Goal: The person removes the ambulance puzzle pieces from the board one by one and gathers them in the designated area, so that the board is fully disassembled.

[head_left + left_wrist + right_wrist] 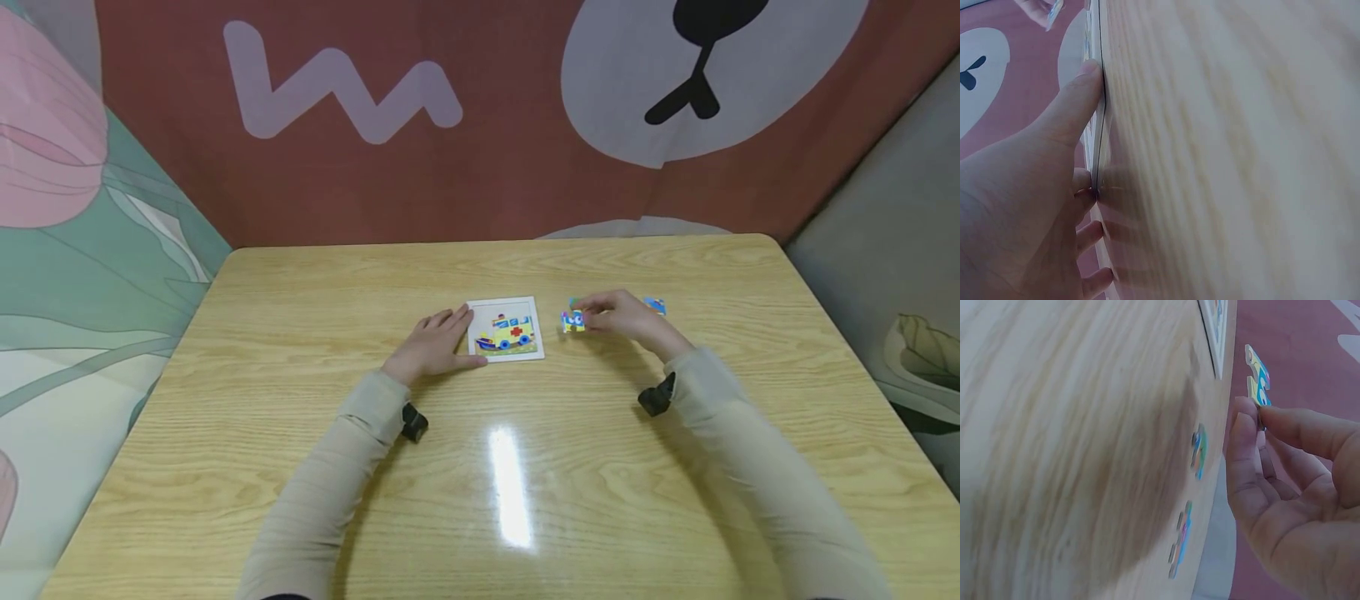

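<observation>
A white-rimmed puzzle tray [517, 300] lies flat on the table, with an ambulance picture [513, 332] across its lower part and a bare upper part. My left hand [438, 343] rests at the tray's left side, fingers fairly straight, thumb [1082, 94] along the near edge. To the right of the tray, my right hand [618, 317] pinches a jigsaw piece [1260, 381] between thumb and fingertips, raised over the table. This piece shows blue, yellow and white, and my fingers cover one end of it.
Two loose jigsaw pieces lie on the wooden table [300, 333] by my right hand: a greenish one [1199, 452], mostly hidden in the head view, and a blue one [655, 305] farther right. A reddish patterned wall [420, 192] stands behind the table's far edge.
</observation>
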`<state>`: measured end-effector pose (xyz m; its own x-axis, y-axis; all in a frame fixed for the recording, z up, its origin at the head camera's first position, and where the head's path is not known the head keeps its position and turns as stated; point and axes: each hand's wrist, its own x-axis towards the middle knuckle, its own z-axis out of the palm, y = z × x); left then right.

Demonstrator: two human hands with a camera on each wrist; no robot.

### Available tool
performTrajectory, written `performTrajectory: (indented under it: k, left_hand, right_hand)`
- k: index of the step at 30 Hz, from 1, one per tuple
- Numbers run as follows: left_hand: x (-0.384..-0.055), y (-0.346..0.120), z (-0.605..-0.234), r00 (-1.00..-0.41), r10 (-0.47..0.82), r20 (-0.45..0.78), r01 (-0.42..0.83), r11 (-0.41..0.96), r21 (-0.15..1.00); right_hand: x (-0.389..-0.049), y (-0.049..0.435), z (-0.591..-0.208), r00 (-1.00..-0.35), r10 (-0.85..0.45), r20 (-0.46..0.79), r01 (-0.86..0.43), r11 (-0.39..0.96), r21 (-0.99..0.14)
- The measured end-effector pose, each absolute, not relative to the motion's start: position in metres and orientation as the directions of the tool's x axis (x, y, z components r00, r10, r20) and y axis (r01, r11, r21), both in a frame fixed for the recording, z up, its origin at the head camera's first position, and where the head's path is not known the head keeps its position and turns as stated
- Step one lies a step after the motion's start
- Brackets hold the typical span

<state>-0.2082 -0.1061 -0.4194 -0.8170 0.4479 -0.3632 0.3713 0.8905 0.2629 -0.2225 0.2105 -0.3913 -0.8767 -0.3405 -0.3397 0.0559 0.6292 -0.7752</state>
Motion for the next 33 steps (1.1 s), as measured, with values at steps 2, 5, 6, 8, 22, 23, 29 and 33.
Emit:
performTrajectory:
  k: [2, 5, 6, 8, 22, 23, 29, 33]
  left_hand:
    - [-0.208, -0.106, -0.420, -0.817, 0.446, -0.364, 0.369, 0.891, 0.264]
    - [-0.209, -0.106, -0.420, -0.817, 0.445, -0.366, 0.367, 0.892, 0.265]
    - [-0.209, -0.106, -0.420, -0.817, 0.445, -0.366, 0.367, 0.892, 0.265]
    - [-0.209, -0.106, -0.420, -0.818, 0.445, -0.365, 0.367, 0.892, 0.265]
    - [-0.209, -0.106, -0.419, -0.818, 0.446, -0.363, 0.370, 0.891, 0.263]
    - [-0.209, -0.106, -0.419, -0.818, 0.447, -0.362, 0.370, 0.891, 0.264]
    - [-0.209, -0.107, -0.420, -0.818, 0.450, -0.359, 0.371, 0.889, 0.269]
    - [-0.209, -0.106, -0.420, -0.817, 0.450, -0.361, 0.369, 0.889, 0.272]
  right_hand:
    - [-0.221, 0.213, -0.391, -0.875, -0.339, -0.346, 0.056, 0.638, -0.768]
    - [-0.220, 0.215, -0.392, -0.874, -0.338, -0.349, 0.063, 0.634, -0.771]
    - [-0.219, 0.216, -0.392, -0.875, -0.338, -0.348, 0.065, 0.629, -0.775]
    - [-0.219, 0.218, -0.394, -0.875, -0.338, -0.347, 0.073, 0.617, -0.784]
    - [-0.219, 0.226, -0.404, -0.868, -0.360, -0.343, 0.085, 0.573, -0.815]
    - [-0.219, 0.227, -0.404, -0.866, -0.362, -0.344, 0.084, 0.574, -0.815]
    - [-0.220, 0.229, -0.408, -0.856, -0.375, -0.357, 0.086, 0.577, -0.812]
    - [-0.221, 0.230, -0.409, -0.852, -0.375, -0.365, 0.095, 0.575, -0.812]
